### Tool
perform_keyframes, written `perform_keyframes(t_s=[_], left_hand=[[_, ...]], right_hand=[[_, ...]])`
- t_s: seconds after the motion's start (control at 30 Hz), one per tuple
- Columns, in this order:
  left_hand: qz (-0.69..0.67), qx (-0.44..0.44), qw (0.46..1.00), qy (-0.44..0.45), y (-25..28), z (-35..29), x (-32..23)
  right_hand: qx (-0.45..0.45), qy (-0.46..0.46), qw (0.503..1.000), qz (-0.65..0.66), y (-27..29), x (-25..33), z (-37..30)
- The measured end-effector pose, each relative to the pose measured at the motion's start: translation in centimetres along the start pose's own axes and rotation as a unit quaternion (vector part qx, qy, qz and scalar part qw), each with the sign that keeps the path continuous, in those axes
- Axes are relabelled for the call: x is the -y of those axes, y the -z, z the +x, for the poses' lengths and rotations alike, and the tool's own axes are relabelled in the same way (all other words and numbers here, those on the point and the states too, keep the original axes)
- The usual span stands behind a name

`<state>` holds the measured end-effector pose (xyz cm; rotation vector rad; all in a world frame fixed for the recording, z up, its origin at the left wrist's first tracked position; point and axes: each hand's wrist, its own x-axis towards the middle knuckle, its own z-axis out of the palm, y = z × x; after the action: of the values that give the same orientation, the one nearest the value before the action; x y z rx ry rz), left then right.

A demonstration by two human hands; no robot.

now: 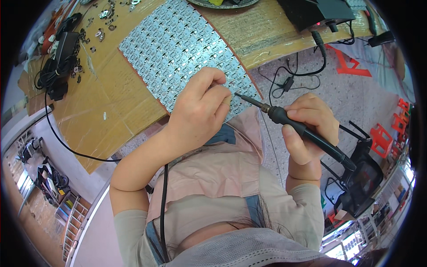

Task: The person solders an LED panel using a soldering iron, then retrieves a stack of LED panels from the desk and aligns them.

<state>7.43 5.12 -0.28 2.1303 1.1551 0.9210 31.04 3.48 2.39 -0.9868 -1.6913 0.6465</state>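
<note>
My right hand (313,122) grips a black soldering iron (280,115), its tip pointing left toward the near right part of a circuit board panel (173,49). The panel is a large silvery-blue sheet with a reddish edge, covered in many small repeated units. It lies slanted on the table, and its near corner reaches past the table edge toward my lap. Over that near part, my left hand (200,100) is closed in a pinch beside the iron's tip. Whatever is between its fingers is hidden.
On the wooden table (106,93), small metal parts (100,34) lie scattered at the far left. A black adapter with coiled cable (62,62) sits at the left edge. A black soldering station (316,13) and a round tray (224,3) stand at the back. A black chair (362,182) is on the right.
</note>
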Motion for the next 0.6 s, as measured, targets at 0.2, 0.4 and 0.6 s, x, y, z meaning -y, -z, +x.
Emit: perform_keyframes(t_s=[0.2, 0.4, 0.6], left_hand=[[0.062, -0.011, 0.997, -0.052, 0.5, -0.4, 0.0], [-0.017, -0.007, 1.000, -0.007, 0.2, -1.0, -0.7], [-0.027, -0.006, 0.999, -0.019, -0.9, -1.7, -0.4]], right_hand=[[-0.004, -0.014, 1.000, 0.002, 0.8, 0.6, -0.5], [-0.020, -0.020, 1.000, -0.004, 1.3, 1.0, -1.5], [-0.021, -0.024, 0.999, 0.004, 1.1, 0.9, -1.9]])
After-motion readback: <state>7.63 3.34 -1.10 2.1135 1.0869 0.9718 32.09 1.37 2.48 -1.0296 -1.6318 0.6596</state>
